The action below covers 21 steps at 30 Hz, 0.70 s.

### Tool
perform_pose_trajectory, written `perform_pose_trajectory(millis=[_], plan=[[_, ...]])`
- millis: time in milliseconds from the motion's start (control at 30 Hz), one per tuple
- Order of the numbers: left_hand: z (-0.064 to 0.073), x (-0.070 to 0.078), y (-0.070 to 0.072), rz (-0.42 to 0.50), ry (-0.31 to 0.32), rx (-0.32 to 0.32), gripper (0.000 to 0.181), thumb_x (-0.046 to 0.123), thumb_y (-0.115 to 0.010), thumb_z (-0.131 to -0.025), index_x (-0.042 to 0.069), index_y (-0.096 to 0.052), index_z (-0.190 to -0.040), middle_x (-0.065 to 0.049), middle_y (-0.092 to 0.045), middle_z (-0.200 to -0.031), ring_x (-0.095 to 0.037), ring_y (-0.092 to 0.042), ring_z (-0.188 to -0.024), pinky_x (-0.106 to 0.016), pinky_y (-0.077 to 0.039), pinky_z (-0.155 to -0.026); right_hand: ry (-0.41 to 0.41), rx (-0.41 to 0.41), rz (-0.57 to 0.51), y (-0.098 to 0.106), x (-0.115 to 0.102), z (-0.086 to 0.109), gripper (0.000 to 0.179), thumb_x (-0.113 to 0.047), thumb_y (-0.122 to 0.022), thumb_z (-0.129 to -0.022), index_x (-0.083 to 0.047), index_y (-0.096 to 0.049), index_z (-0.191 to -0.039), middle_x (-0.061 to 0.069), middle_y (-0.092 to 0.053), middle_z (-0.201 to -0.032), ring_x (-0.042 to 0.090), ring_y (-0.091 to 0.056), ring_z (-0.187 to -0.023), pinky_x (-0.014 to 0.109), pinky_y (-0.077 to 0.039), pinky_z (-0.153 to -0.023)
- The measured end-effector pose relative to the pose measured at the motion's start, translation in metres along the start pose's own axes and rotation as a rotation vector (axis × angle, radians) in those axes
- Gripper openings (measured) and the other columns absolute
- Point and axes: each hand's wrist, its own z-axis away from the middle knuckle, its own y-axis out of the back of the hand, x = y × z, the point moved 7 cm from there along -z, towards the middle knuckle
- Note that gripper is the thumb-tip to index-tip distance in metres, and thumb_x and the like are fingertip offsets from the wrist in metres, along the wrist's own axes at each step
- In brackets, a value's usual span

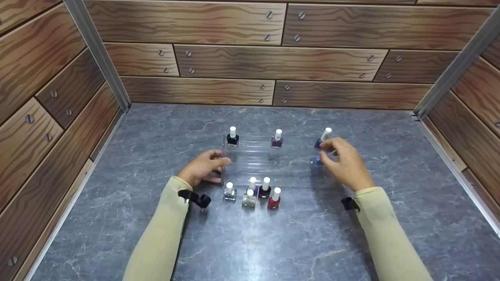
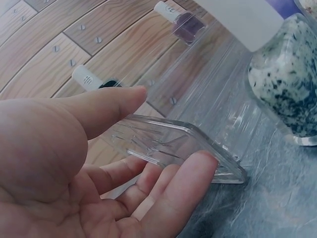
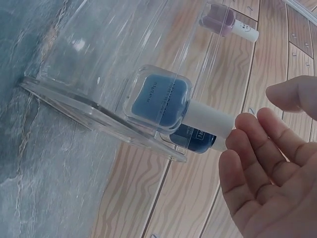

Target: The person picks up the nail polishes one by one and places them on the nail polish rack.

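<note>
A clear tiered stand sits on the grey table. My left hand holds its left side panel, thumb over the upper edge and fingers along the outer face. At the right end, my right hand is beside the white cap of a light blue nail polish bottle, thumb apart from the fingers; fingertip contact with the cap is unclear. Behind that bottle stands a dark blue nail polish. A mauve nail polish and a black nail polish occupy the back tier.
In front of the stand are a speckled nail polish, a pale glittery one, a dark one, a red one and a partly hidden purple one. Wood-patterned walls enclose the table's back and sides.
</note>
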Motion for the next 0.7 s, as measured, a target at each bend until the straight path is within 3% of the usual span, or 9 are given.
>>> perform_pose_trajectory(millis=[133,300,467,700], plan=[[-0.001,-0.002,0.002,0.009,0.003,0.009,0.056,0.030,-0.075,-0.097,0.005,-0.051,-0.141,-0.014,-0.059,-0.115,-0.022,-0.060,-0.099,-0.038,-0.066,-0.079,-0.016,-0.006,0.002,-0.001,0.001,0.000,0.020,-0.006,-0.069,-0.096,0.003,-0.067,-0.114,0.016,-0.067,-0.111,0.032,-0.062,-0.105,0.053,-0.055,-0.096],[-0.001,0.002,0.004,0.021,-0.007,0.052,0.056,0.032,-0.074,-0.097,0.005,-0.052,-0.141,-0.015,-0.059,-0.124,-0.022,-0.060,-0.102,-0.037,-0.065,-0.080,-0.023,-0.005,-0.005,0.001,0.001,0.000,0.019,-0.005,-0.069,-0.096,0.003,-0.067,-0.114,0.016,-0.067,-0.112,0.033,-0.062,-0.105,0.054,-0.054,-0.098],[0.002,0.008,0.004,0.048,-0.046,0.113,0.061,0.033,-0.071,-0.099,0.006,-0.046,-0.149,-0.016,-0.055,-0.130,-0.024,-0.059,-0.108,-0.038,-0.064,-0.086,-0.028,0.020,-0.026,0.002,-0.001,0.002,0.017,-0.004,-0.069,-0.096,0.001,-0.068,-0.112,0.015,-0.068,-0.111,0.031,-0.062,-0.104,0.053,-0.055,-0.096],[0.003,0.015,-0.001,0.032,-0.092,0.133,0.055,0.038,-0.058,-0.106,0.007,-0.044,-0.150,-0.020,-0.053,-0.140,-0.035,-0.057,-0.123,-0.044,-0.059,-0.098,0.025,0.057,-0.020,0.006,-0.008,0.002,0.013,-0.003,-0.068,-0.095,-0.001,-0.069,-0.108,0.012,-0.069,-0.107,0.029,-0.063,-0.099,0.052,-0.057,-0.091]])
